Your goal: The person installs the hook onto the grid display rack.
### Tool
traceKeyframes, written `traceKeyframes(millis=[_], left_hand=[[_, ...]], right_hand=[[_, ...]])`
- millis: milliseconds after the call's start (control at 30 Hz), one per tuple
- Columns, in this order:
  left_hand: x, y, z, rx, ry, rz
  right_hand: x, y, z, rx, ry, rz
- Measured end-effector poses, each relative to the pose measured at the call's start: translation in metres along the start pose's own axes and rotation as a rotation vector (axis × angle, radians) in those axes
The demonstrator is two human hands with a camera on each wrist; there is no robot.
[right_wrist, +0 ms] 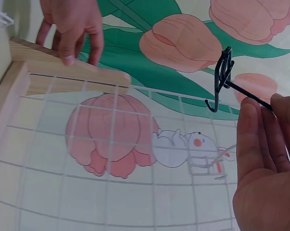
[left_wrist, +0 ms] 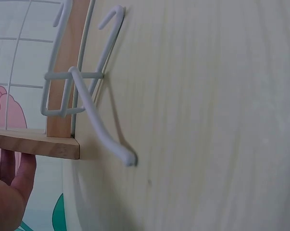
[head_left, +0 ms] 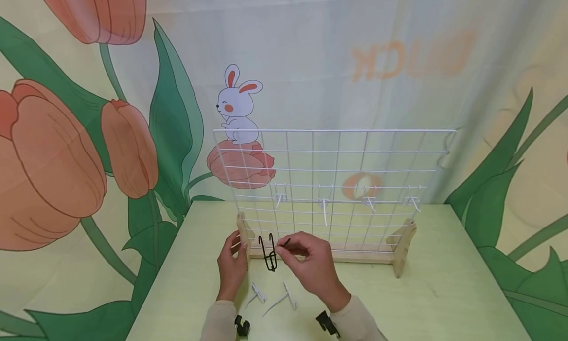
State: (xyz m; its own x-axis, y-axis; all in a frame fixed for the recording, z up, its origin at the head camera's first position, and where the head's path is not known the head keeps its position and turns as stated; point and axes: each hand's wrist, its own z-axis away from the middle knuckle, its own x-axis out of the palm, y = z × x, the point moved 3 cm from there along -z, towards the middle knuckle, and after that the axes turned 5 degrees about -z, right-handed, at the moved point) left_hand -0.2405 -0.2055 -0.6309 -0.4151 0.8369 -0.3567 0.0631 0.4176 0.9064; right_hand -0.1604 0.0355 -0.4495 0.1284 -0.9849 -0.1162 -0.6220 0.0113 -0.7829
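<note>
My right hand (head_left: 314, 263) pinches a black wire display hook (head_left: 267, 256) by its prong, with its two bent ends upward, in front of the lower left of the white wire grid panel (head_left: 326, 170). In the right wrist view, thumb and fingers grip the prong of the black hook (right_wrist: 224, 72). My left hand (head_left: 232, 267) holds the left wooden foot (head_left: 242, 228) of the grid's stand, thumb on the near side and fingers on the other. The left wrist view shows only part of the left hand (left_wrist: 10, 195) against the wood (left_wrist: 39, 144).
Two white hooks, one left (head_left: 256, 295) and one right (head_left: 285, 299), lie on the pale table (head_left: 426, 301) between the forearms. Several white hooks hang in a row on the grid, one longer (head_left: 325, 212). A printed curtain (head_left: 310, 59) stands behind.
</note>
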Motion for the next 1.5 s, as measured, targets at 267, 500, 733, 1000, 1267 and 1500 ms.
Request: traceKeyframes(millis=[267,500,733,1000,1267,1500], left_hand=[[-0.001,0.002,-0.001,-0.016,-0.013,0.024],[-0.001,0.002,-0.002,-0.004,-0.014,0.017],[-0.001,0.000,-0.002,0.005,-0.020,0.017],[-0.002,0.001,-0.001,0.012,-0.021,0.026],[-0.005,0.005,-0.001,0.020,-0.014,0.020],[-0.004,0.004,-0.003,0.057,0.008,0.016]], right_hand=[[0.009,-0.017,-0.022,-0.130,-0.001,0.039],[0.018,-0.026,-0.041,-0.226,0.005,0.097],[0.026,-0.029,-0.059,-0.352,0.005,0.219],[0.035,-0.025,-0.074,-0.429,0.004,0.300],[0.049,-0.029,-0.086,-0.491,0.018,0.378],[0.058,-0.024,-0.096,-0.499,-0.012,0.489]])
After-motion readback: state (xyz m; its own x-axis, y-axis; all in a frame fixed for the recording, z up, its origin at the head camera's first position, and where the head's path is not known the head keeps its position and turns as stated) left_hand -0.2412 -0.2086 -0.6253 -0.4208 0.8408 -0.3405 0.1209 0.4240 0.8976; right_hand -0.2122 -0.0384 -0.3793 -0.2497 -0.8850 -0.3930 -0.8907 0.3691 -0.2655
